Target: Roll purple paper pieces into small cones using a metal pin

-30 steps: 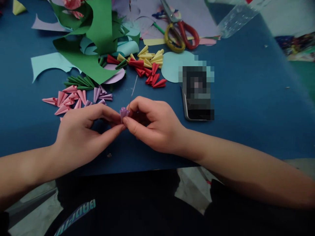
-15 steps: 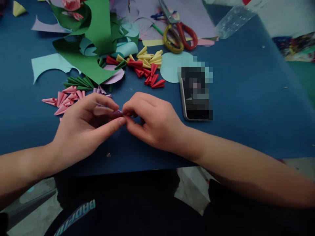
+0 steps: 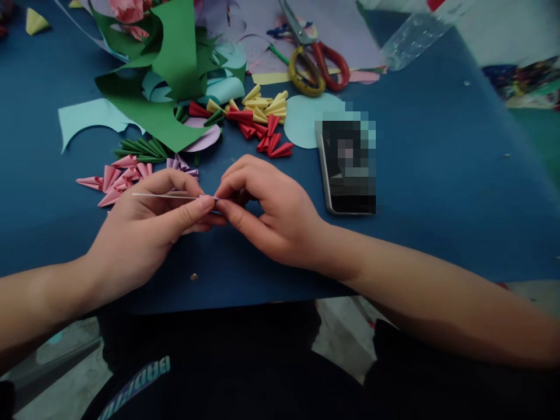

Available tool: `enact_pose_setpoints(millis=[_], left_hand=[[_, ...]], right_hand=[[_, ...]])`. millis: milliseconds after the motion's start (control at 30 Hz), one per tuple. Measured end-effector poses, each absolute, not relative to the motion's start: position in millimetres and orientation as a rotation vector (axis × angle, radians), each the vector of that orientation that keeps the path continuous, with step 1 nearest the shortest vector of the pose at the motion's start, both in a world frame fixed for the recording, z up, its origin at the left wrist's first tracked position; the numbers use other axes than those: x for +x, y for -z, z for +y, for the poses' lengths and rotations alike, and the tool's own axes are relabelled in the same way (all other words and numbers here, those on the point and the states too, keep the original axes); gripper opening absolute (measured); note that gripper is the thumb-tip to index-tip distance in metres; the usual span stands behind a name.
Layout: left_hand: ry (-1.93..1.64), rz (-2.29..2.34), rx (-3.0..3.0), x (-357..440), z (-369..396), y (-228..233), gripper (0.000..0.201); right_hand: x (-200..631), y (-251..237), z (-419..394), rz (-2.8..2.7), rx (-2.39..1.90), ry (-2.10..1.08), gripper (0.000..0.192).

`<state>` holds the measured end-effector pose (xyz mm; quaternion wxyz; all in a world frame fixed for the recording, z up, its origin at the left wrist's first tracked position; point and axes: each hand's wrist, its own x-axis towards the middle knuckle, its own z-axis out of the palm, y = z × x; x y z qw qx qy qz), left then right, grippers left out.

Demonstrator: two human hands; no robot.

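— While both hands met over the near edge of the blue bench [image 3: 437, 192], what did each grip hold?

— The left hand [image 3: 144, 233] pinched a thin wire [image 3: 166, 196] between thumb and forefinger; the wire lay flat and pointed to the left edge. The right hand [image 3: 271, 216] had a narrow grip on a small purple paper piece [image 3: 213, 199] at the wire's end, touching the left fingertips.

— And around them?

— Pink cones [image 3: 116, 178] lay near the left hand, a phone [image 3: 347, 169] just beside the right, scissors [image 3: 312, 58] at the far edge.
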<state>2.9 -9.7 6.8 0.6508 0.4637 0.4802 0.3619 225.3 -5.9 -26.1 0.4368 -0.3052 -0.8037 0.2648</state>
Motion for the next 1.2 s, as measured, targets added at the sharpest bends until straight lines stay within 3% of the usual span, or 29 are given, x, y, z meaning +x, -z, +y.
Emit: enact_pose_setpoints(millis=[267, 500, 733, 967, 1200], left_hand=[[-0.800, 1.205, 1.483, -0.2, -4.7, -14.2, 0.031], [-0.815, 1.204, 1.300, -7.3, -5.2, -1.5, 0.029], [-0.781, 1.182, 1.215, -8.3, -4.3, -0.9, 0.026], [-0.825, 1.200, 1.125, -5.9, -6.0, -0.2, 0.033], [-0.828, 1.155, 1.053, -4.4, -5.1, 2.7, 0.027]], right_hand=[[229.0, 18.1, -6.5, -2.061, -0.764, -0.754, 0.009], [221.6, 16.5, -12.0, -1.605, -0.834, -1.316, 0.013], [219.1, 13.9, -13.0, -1.397, -0.870, -1.549, 0.030], [218.2, 13.7, -15.2, -1.477, -0.945, -1.417, 0.030], [216.5, 14.8, -18.1, -1.517, -0.952, -1.303, 0.019]])
